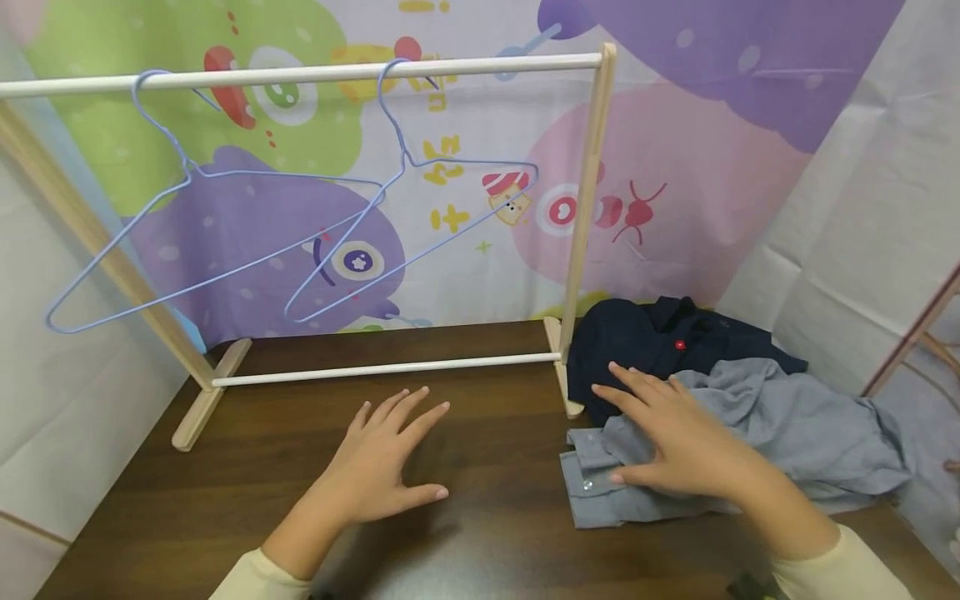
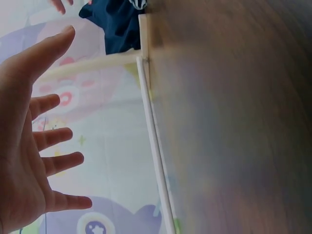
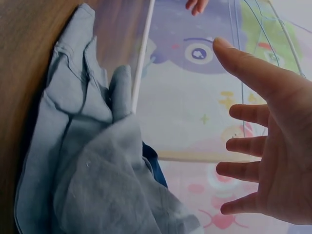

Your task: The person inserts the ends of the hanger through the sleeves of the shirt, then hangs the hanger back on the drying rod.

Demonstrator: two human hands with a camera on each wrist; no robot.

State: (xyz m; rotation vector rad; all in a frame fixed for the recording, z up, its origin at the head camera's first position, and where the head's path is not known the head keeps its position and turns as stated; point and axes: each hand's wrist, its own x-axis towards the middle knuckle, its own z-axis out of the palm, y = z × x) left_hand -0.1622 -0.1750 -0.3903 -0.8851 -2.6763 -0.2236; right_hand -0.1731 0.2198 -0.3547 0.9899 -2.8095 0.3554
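Observation:
Over the tabletop, my left hand (image 1: 375,467) is held with fingers spread, nothing in its grasp. My right hand (image 1: 675,433) has its fingers spread too and overlaps a crumpled grey shirt (image 1: 810,425) in the head view; in the right wrist view the grey cloth (image 3: 107,175) lies apart from the palm. Behind the grey shirt is a dark navy garment (image 1: 622,333) with a small red mark. Two light blue wire hangers, a left one (image 1: 161,196) and a right one (image 1: 405,158), hang bare from the rack's top rail (image 1: 300,75).
The wooden rack has a right post (image 1: 585,217), feet on the table, and a low white bar (image 1: 390,367). A cartoon-printed cloth (image 1: 465,275) hangs behind it. The dark wood table (image 1: 480,533) extends in front; a white fabric wall (image 1: 840,208) stands to the right.

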